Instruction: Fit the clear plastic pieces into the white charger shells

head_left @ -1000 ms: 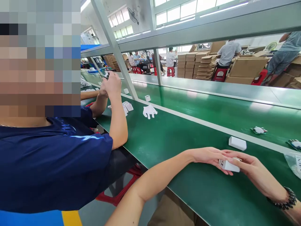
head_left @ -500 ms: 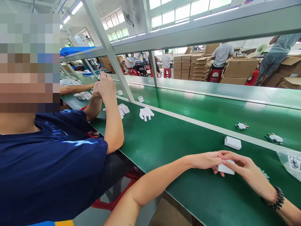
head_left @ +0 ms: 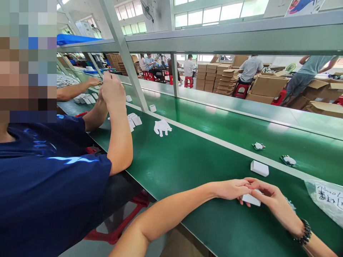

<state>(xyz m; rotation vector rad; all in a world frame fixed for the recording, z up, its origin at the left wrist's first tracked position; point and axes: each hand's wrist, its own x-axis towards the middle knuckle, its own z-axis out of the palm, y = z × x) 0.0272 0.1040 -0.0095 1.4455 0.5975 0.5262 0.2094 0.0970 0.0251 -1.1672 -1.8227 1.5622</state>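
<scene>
I've got both hands meeting low at five o'clock on the green tabletop [head_left: 187,160]; the left hand [head_left: 232,188] and the right hand [head_left: 270,200] are pinching a small white block [head_left: 252,200] between their fingertips, and it looks to be resting on the tabletop, though the fingers hide its near edge; a second white block [head_left: 259,168] lies just beyond at twelve o'clock from it; a white glove [head_left: 161,127] sits well off at ten o'clock, near a co-worker's forearm [head_left: 120,139].

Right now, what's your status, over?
Both hands, left and right, grip white block on green bench. Second white block beyond. Nothing blocking.
</scene>
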